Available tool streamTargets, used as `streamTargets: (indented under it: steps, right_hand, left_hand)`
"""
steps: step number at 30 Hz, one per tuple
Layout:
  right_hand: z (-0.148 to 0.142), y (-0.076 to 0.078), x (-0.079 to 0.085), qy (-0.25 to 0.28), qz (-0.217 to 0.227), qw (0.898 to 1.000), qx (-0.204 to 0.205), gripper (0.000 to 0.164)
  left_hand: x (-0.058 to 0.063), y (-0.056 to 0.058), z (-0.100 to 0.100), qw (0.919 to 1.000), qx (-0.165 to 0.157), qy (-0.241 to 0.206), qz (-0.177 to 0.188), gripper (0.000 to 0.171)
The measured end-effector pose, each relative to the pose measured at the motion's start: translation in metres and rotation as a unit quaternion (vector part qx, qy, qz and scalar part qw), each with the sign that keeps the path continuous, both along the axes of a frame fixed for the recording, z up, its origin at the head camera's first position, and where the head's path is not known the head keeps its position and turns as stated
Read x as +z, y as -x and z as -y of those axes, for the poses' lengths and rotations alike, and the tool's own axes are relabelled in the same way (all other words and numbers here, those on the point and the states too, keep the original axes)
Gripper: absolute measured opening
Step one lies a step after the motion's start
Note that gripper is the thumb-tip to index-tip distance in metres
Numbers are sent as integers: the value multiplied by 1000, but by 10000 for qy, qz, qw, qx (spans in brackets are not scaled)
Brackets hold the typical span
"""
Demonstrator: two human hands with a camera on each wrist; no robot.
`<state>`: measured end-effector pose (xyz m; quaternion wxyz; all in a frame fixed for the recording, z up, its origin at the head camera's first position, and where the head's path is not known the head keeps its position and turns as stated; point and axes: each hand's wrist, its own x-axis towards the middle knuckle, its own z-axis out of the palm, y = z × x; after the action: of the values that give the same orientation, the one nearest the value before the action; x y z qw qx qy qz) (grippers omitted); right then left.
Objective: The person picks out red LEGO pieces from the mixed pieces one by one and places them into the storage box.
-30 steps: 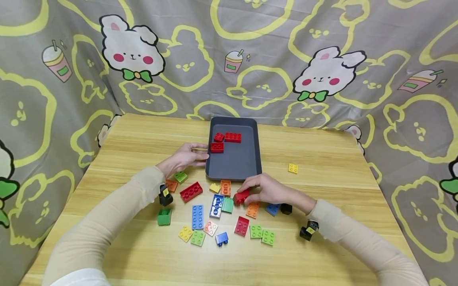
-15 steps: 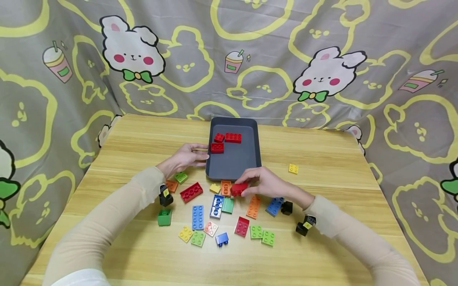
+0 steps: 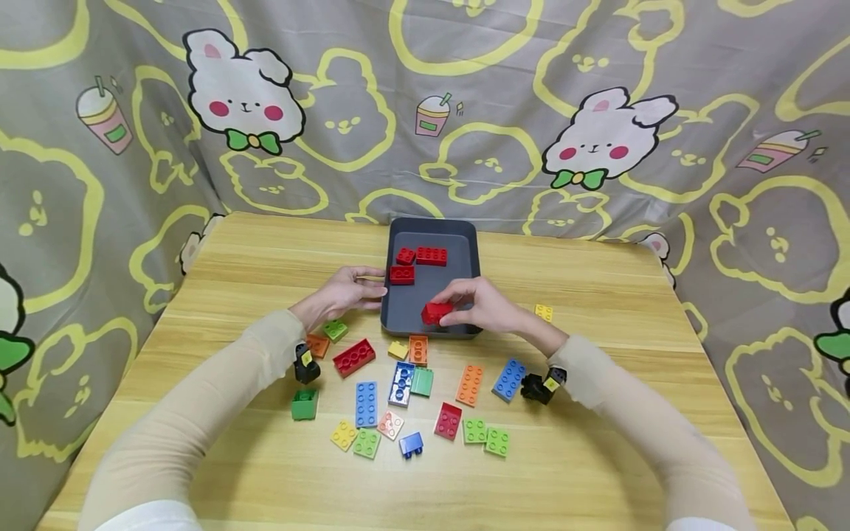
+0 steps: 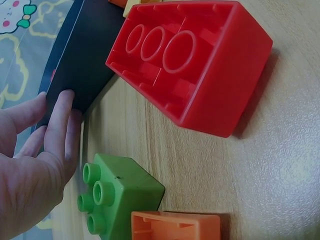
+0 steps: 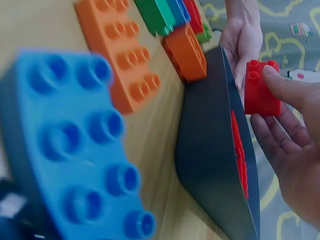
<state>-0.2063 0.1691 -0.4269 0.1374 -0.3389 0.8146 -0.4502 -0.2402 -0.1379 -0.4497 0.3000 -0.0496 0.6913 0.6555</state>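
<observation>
My right hand pinches a red toy brick between thumb and fingers, above the near end of the dark grey tray. In the right wrist view that brick shows its studs and hangs over the tray's rim. At the tray's left side my left hand touches the outer wall with its fingers extended. The left wrist view shows those fingertips against the dark wall. Inside the tray, toward the far left, lie a long red brick and two smaller red bricks.
Loose bricks lie scattered in front of the tray, among them a long red one, a light blue one, an orange one and a blue one. A yellow brick sits to the right. A patterned curtain surrounds the table.
My right hand has carried the red brick from among the loose bricks, away from the body, to over the tray's near end. The left hand has stayed at the tray's side.
</observation>
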Motion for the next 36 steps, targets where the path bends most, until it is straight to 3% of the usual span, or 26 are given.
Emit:
streamTargets:
  steps: [8,13,20,29,36]
  right_hand:
    - [3,29,-8,-113,-47,9993,-356,33]
    - [8,44,-12,-254,-311,9978,-526,32]
    - [18,58,-11,-719,-741,9930,-571,33]
    - [21,79,-13,-1112,-825,9884,-631,34]
    - [23,85,-8,-1491,-995,9821,-579,37]
  left_hand:
    - [0,-1,-1,10000,-37,24,-21,58]
    - [1,-1,-1,10000,6,32,-5,59]
    - [2,1,-1,10000,54,0,33,60]
    - [4,1,0,10000,8,-3,19,60]
    - [1,1,1,10000,-26,-11,-3,60]
